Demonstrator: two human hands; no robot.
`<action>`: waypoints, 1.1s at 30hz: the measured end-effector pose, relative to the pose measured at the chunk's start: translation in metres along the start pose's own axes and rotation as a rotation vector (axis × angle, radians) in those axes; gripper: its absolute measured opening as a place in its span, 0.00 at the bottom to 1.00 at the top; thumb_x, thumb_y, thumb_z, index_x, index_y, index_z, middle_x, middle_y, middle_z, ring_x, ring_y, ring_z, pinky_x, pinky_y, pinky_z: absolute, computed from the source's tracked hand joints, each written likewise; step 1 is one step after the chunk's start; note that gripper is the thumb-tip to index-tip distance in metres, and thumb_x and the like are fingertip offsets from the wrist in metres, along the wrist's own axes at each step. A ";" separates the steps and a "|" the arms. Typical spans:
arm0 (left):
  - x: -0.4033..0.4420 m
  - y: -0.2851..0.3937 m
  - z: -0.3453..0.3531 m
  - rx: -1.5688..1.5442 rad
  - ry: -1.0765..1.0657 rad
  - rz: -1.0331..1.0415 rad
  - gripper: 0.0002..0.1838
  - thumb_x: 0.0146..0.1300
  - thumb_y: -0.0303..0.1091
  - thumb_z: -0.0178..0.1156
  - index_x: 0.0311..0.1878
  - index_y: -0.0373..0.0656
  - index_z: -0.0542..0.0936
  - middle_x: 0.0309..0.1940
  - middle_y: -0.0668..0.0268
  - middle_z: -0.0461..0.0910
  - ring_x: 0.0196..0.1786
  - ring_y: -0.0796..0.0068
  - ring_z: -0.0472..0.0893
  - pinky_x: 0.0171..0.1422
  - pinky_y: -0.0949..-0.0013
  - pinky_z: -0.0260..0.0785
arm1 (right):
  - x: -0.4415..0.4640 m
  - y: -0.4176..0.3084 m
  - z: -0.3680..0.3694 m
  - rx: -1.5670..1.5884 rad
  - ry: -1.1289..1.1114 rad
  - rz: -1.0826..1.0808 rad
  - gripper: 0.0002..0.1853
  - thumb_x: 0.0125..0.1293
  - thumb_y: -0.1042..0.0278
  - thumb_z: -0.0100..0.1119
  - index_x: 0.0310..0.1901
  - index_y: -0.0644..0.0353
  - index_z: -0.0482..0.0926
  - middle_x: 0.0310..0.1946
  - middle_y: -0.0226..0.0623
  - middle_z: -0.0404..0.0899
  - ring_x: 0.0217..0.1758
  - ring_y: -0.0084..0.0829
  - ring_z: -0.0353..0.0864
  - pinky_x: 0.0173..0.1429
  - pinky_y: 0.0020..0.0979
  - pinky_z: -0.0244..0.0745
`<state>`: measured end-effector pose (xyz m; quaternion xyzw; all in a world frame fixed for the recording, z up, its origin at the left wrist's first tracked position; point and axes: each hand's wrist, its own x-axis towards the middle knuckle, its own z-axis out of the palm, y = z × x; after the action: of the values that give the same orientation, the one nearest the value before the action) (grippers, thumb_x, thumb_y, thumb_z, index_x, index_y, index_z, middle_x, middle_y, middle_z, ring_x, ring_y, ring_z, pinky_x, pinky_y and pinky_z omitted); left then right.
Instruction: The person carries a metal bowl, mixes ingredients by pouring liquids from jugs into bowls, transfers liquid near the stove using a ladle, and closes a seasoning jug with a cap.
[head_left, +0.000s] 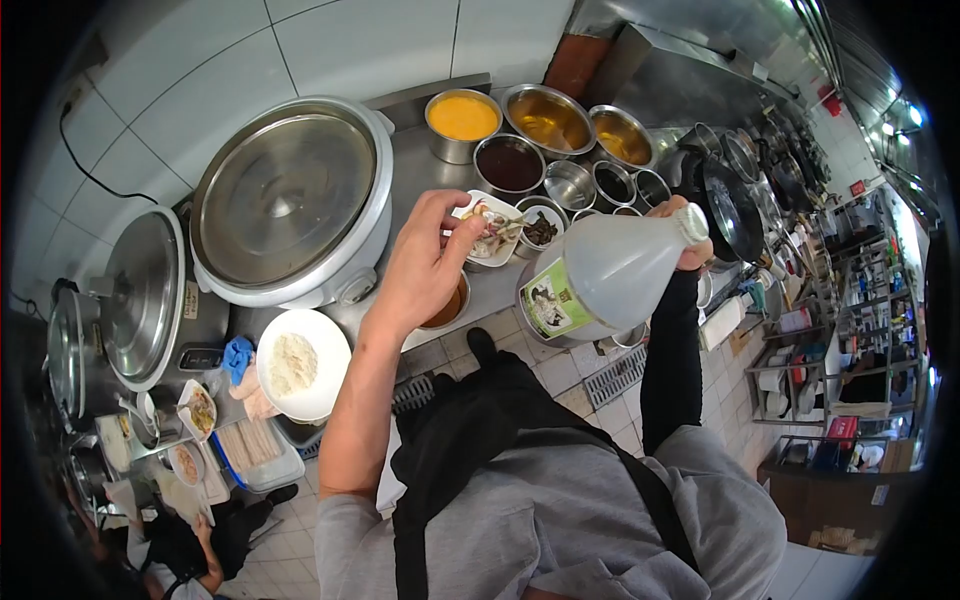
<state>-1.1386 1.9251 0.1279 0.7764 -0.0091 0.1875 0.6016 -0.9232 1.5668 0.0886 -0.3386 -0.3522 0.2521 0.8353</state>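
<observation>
My left hand (432,262) is closed at the edge of a small white dish (491,229), its fingers pinching at the rim. Pale and reddish food pieces lie in that dish. My right hand (692,236) grips a large translucent jug (612,268) with a green label and a white cap, near its neck. The jug hangs tilted in front of my body. Just beyond the dish is a metal cup with dark bits (541,226). Below my left wrist, a container of reddish-brown liquid (447,306) is partly hidden.
Two large lidded cookers (288,195) stand at left, by a white plate of rice (293,365). Metal bowls of yellow (463,117) and dark sauce (510,164) line the counter's back. A wok (733,207) sits at right. Another person (205,540) works at lower left.
</observation>
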 end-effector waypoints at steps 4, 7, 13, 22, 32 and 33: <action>0.005 0.023 0.009 -0.004 -0.115 0.011 0.18 0.73 0.35 0.63 0.61 0.38 0.75 0.53 0.59 0.77 0.53 0.70 0.80 0.55 0.66 0.74 | 0.021 0.013 0.061 -0.605 -0.266 0.280 0.18 0.51 0.73 0.73 0.44 0.66 0.81 0.39 0.31 0.81 0.43 0.24 0.82 0.47 0.26 0.75; 0.000 0.044 0.018 0.135 -0.295 0.256 0.21 0.71 0.33 0.64 0.63 0.40 0.74 0.55 0.57 0.76 0.57 0.61 0.80 0.58 0.61 0.75 | 0.029 0.042 0.123 -0.659 -0.254 0.687 0.07 0.66 0.77 0.69 0.42 0.64 0.79 0.37 0.26 0.78 0.45 0.14 0.75 0.51 0.21 0.70; -0.023 0.011 0.025 0.556 -0.545 0.208 0.23 0.67 0.31 0.64 0.64 0.39 0.73 0.56 0.51 0.75 0.58 0.45 0.78 0.59 0.52 0.74 | 0.013 0.092 0.110 -0.728 -0.240 0.668 0.07 0.67 0.73 0.68 0.41 0.63 0.78 0.36 0.30 0.80 0.43 0.18 0.76 0.48 0.26 0.73; -0.044 -0.027 0.026 0.547 -0.200 -0.293 0.21 0.75 0.43 0.60 0.56 0.33 0.77 0.42 0.50 0.84 0.42 0.47 0.83 0.49 0.51 0.74 | 0.001 0.141 0.113 -1.204 -0.331 0.478 0.13 0.67 0.59 0.67 0.39 0.59 0.76 0.29 0.45 0.81 0.32 0.46 0.82 0.37 0.43 0.73; -0.111 -0.098 -0.044 -0.038 0.421 -0.644 0.24 0.73 0.43 0.63 0.63 0.36 0.78 0.27 0.72 0.71 0.28 0.82 0.69 0.32 0.74 0.66 | -0.007 0.222 0.101 -1.571 -0.410 0.781 0.16 0.69 0.61 0.61 0.49 0.66 0.78 0.40 0.57 0.85 0.47 0.58 0.85 0.54 0.53 0.77; -0.125 -0.104 -0.042 -0.029 0.418 -0.686 0.24 0.73 0.43 0.63 0.63 0.36 0.78 0.27 0.71 0.71 0.28 0.81 0.69 0.32 0.74 0.66 | -0.006 0.229 0.099 -1.581 -0.427 0.819 0.16 0.69 0.61 0.62 0.50 0.66 0.79 0.41 0.57 0.85 0.48 0.58 0.85 0.55 0.53 0.78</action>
<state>-1.2415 1.9672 0.0024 0.6709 0.3706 0.1297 0.6290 -1.0438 1.7485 -0.0323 -0.8565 -0.4217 0.2713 0.1224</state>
